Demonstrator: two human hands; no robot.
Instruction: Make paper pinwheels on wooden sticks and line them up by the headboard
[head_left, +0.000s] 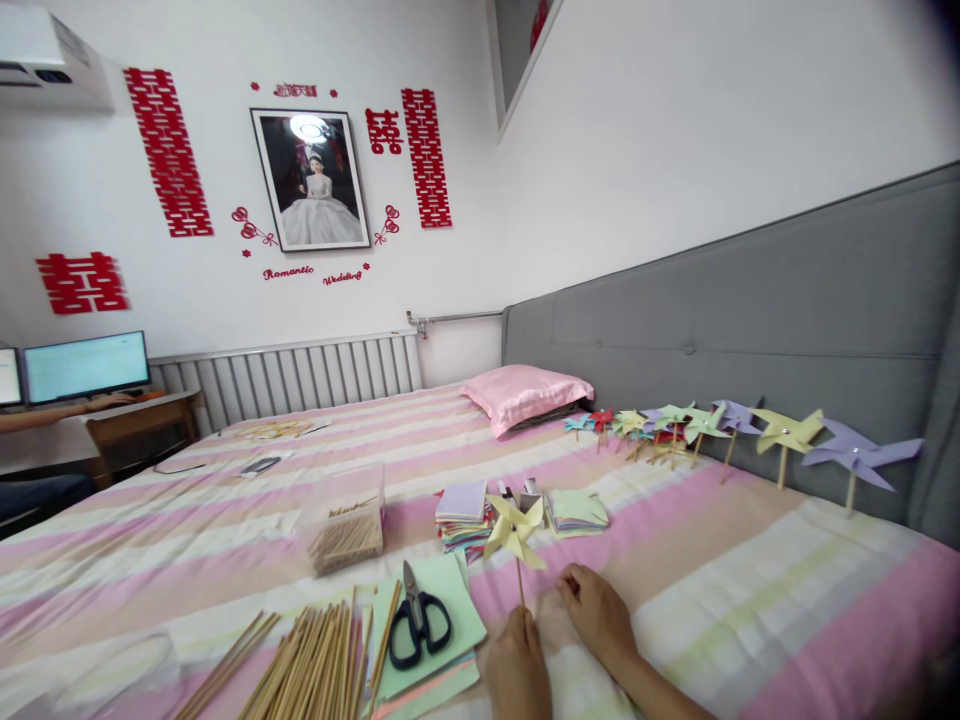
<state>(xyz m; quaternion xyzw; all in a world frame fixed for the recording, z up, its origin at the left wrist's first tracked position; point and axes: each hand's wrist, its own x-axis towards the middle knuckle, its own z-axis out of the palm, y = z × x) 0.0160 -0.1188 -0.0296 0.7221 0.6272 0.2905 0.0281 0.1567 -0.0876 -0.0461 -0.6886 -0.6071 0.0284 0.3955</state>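
Observation:
My left hand [517, 665] is closed in a pinch round the thin wooden stick of a pale yellow paper pinwheel [514, 528], which stands upright above the striped bed sheet [750, 600]. Just to its right, my right hand [600, 615] rests on the sheet. Its fingers are bent together near the stick's lower end, and I cannot make out anything in them. Black-handled scissors [418, 620] lie on green paper sheets [450, 585] left of my hands.
A bundle of wooden sticks [315, 670] lies front left, a clear box of short sticks [349, 530] behind it. Coloured paper stacks [463, 515] sit mid-bed. Finished pinwheels [712, 425] line the grey headboard [750, 330] beside a pink pillow [525, 392]. Another person's arm [60, 410] rests at a desk far left.

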